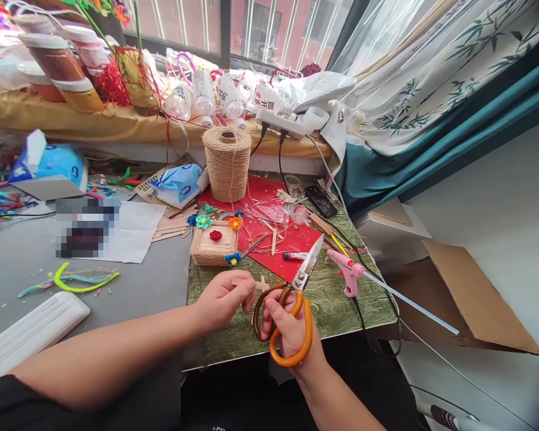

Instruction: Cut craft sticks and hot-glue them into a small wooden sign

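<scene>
My right hand (287,326) is closed through the orange handles of a pair of scissors (296,293); the blades point up and right, nearly closed. My left hand (222,296) pinches a small wooden stick (243,281) just left of the scissors' pivot. Both hands hover over the green patterned mat (341,299) near the table's front edge. Beyond them sits a small woven box (212,244) with crocheted flowers on a red sheet (269,233).
A pink glue gun (348,272) with a long glue stick lies right of the scissors. A twine spool (227,163), tissue packs (49,170), a power strip (281,123), bottles and jars crowd the back. Cardboard (471,293) lies right of the table; a white case (31,329) sits front left.
</scene>
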The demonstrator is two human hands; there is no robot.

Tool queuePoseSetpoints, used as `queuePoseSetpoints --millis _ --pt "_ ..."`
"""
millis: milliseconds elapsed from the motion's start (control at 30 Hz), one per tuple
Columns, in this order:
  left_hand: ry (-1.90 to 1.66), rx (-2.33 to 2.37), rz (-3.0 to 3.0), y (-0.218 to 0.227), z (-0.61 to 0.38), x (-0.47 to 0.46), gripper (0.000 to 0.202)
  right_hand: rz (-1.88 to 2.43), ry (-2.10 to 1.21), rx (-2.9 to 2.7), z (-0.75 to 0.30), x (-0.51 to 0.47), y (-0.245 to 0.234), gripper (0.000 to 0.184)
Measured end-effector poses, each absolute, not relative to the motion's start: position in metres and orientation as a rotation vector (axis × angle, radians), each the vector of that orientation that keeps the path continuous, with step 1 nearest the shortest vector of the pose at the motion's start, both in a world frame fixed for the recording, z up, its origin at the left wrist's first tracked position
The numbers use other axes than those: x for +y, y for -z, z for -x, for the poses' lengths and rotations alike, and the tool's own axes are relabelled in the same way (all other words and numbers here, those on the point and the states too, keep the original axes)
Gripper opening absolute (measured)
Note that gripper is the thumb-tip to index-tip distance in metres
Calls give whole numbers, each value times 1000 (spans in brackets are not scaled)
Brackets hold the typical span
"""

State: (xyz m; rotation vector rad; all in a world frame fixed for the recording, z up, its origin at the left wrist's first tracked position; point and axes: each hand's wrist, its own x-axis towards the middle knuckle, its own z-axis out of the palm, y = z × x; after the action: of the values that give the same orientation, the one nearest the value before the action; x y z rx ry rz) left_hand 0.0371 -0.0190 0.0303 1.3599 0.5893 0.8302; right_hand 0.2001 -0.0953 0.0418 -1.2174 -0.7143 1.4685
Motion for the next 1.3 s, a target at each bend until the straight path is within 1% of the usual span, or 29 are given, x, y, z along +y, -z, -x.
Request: queuePoseSetpoints --millis 100,233,400,567,733,833,933,1067,1300 --pt "-932 611 -1308 -31 -35 -19 51 1205 -1626 -837 -198 -103 -37 53" --pt "-975 560 -1305 -35 -34 -21 48 1067 -1729 -940 -194 -115 -32 55" --pt "-1064 589 -1424 -39 -32 -20 44 1006 -1642 -1191 -195 -122 -33 53" --pt "-1082 630 -1418 -37 -33 -19 46 1070 -1672 -1179 -195 -126 -25 49" --pt "-1065 681 -1395 -34 -35 -19 45 1150 -1588 -1263 -197 -128 -18 47" --pt "-1053 693 -1405 -34 -35 -19 47 1190 -1548 -1304 -198 -128 -18 48" --pt "-1055 713 -1399 -35 -36 -19 49 1211 -1531 -1339 -199 -128 -21 53" --pt "-1070 723 -1409 -34 -36 -20 46 1219 -1543 -1376 -199 -126 -26 57" --pt "-1050 713 -1450 -30 -35 -19 44 1265 -1533 -1413 -201 -124 -26 52"
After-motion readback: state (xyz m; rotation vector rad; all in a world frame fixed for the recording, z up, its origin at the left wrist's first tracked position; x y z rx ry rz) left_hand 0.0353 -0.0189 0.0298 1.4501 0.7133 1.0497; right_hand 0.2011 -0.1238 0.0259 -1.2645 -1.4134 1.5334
